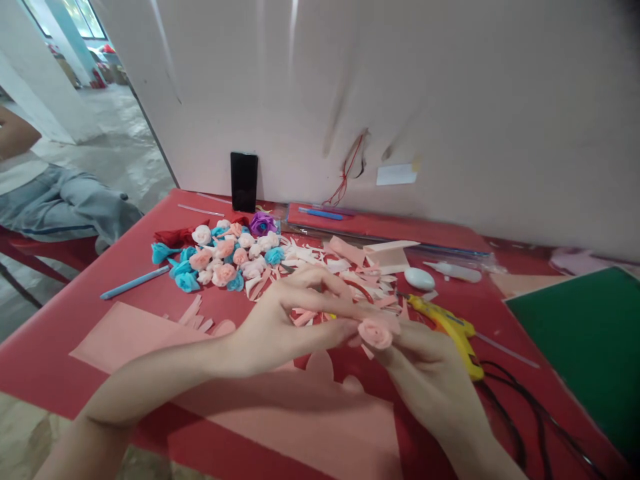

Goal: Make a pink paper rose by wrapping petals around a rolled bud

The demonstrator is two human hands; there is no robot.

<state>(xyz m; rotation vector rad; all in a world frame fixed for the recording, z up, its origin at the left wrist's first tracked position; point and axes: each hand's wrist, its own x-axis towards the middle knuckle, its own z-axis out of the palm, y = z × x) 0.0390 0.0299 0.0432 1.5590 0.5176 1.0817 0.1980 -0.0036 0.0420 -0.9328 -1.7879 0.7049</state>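
Note:
A small pink paper rose (pixel 376 334) is held up over the table between my two hands. My left hand (pixel 285 317) pinches its left edge between thumb and index finger, with the other fingers curled behind. My right hand (pixel 425 373) is closed around the flower from the right; its fingertips are partly hidden. Below lie sheets of pink crepe paper (pixel 300 420), one with rounded petal shapes at its edge. Behind my hands is a heap of pink and white paper scraps (pixel 310 257), with the red handle of a tool (pixel 359 289) partly covered.
Finished paper flowers (pixel 225 253) cluster at the back left, near a light blue pen (pixel 135 282) and an upright phone (pixel 244 181). A yellow glue gun (pixel 450 330) with a black cord lies right, beside a white oval object (pixel 419 279) and a green sheet (pixel 575 340). Someone sits at left.

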